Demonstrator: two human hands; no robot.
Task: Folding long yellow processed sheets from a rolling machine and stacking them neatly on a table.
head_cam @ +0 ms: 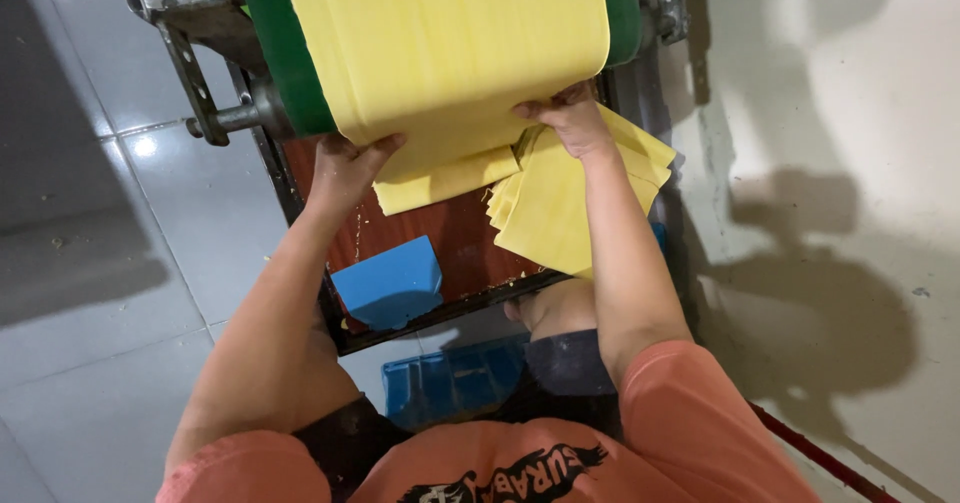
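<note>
The orange shirt [560,443] fills the bottom of the view, and from it both bare arms reach forward to the machine. The left hand [345,168] is closed on the lower left edge of the yellow dough sheet [440,43], fingers curled over the top of it; the right hand [572,118] pinches the lower right edge the same way, thumb hidden beneath. The sheet hangs off a green conveyor belt [285,63] and its free end folds down onto a reddish-brown board [450,243], where a stack of cut yellow sheets [560,213] lies just beside the right wrist. A blue scraper [388,285] rests on the near left of the board, and a blue crate [450,383] sits on the tiled floor below. To handle the sheet well, I judge both hands should keep level with each other and pull evenly — a lopsided tug would likely stretch or tear so thin a sheet. A light hold at the very edge seems best.
</note>
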